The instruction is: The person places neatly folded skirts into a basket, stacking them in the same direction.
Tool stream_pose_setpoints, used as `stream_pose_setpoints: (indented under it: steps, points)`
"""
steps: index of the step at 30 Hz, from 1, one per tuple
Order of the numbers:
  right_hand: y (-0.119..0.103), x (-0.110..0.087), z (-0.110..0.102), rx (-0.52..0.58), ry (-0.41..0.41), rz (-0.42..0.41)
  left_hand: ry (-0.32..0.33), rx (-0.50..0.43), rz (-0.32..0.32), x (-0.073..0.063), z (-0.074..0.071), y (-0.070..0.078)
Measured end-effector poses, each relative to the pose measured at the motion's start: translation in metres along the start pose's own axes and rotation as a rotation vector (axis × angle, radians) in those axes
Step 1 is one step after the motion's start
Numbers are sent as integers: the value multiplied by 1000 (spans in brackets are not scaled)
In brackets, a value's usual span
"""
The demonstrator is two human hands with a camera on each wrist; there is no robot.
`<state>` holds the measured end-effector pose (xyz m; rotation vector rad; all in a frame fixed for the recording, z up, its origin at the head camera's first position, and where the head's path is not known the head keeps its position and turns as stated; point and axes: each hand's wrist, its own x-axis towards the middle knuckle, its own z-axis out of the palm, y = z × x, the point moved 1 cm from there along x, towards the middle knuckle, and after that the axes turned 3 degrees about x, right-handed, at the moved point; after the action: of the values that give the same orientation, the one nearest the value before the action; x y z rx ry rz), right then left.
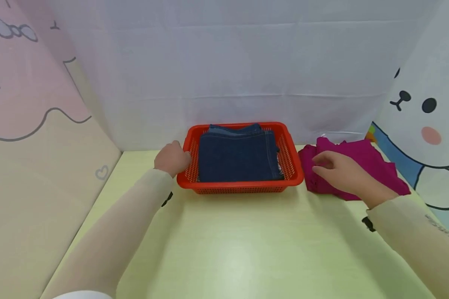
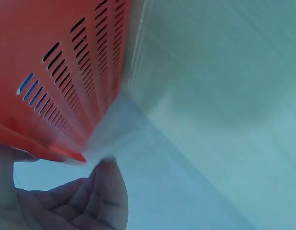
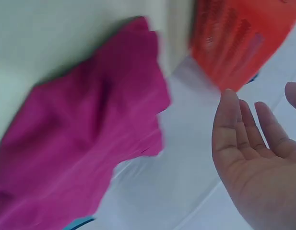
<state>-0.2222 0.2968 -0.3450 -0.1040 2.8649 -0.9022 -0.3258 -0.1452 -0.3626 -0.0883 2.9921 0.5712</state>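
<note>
Head view has my two sleeved forearms nearest, the left sleeve (image 1: 108,236) slanting up from the lower left and the right sleeve (image 1: 415,241) reaching in from the lower right, both over the pale yellow-green table (image 1: 224,232). At the end of the one, my left hand (image 1: 172,158) sits knuckles up against the left side of the red basket (image 1: 243,184); my thumb hooks over the rim and holds it there, while the other fingers curl in just outside, though I can't tell how firmly I grip. My right hand (image 1: 340,172) hangs over the magenta cloth (image 1: 363,158), palm turned towards the basket, fingers loosely bent, thumb well parted from them, holding nothing. That cloth lies rumpled on the table, just to the right of the basket. Inside the basket, between my hands, folded dark blue denim (image 1: 235,155) lies flat, its stitched seam showing along the right. Beyond it all hangs a creased white sheet (image 1: 228,74), flanked by a left panel (image 1: 33,83) and a right panel (image 1: 430,120) with cartoon prints.
</note>
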Motion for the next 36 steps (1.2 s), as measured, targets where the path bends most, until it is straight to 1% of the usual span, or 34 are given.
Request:
stream_pose_setpoints:
  steps: [2,5,7,9,12,15,17,21,24,28,31,36]
  points:
    - [12,-5,-4,-26,1,10,-51,-70,-27,2,2,-2]
    - [28,-11,-9,-78,6,12,-111,-188,-68,2,7,-1]
    - [39,-12,-11,-127,10,17,-125,-248,-94,3,11,1]
    - [49,-11,-13,-181,17,30,-114,-285,-105,2,15,2]
    - [66,-8,-16,-241,29,71,-79,-266,-95,1,20,4]
    - [83,-3,-20,-267,45,111,-47,-214,-77,-3,22,6]
    - [92,1,-23,-276,60,122,-36,-181,-81,-3,22,7]
    - [107,11,-29,-294,81,116,-14,-132,-81,-2,23,7]
    - [115,19,-33,-262,64,124,0,-117,-86,-1,25,6]
    - [124,25,-38,-219,30,145,-11,-116,-90,0,28,6]
    - [127,28,-41,-228,11,143,-16,-118,-86,1,30,6]
    - [127,40,-37,-241,-61,168,10,-99,-81,3,30,6]
